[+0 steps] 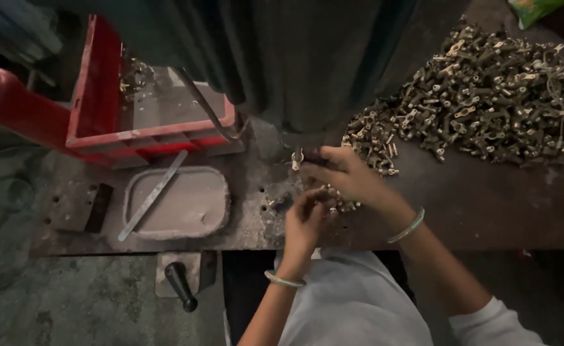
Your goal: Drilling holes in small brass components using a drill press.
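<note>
I see a small brass fitting, shiny and knobbly, pinched at the fingertips of the right hand, right under the dark column of the press at the middle of the bench. The left hand is curled just below, its fingers closed around a small cluster of the same brass pieces lying on the worn metal bench top; I can't tell whether it actually grips one. Both wrists carry a thin pale bangle. Up to the right spreads a big heap of brass parts, jagged and glinting. To the left sits a shallow grey tray with rounded corners, a flat metal strip lying slantwise across it. Behind that stands a red plastic crate, scuffed. A black handle juts out below the bench edge.
</note>
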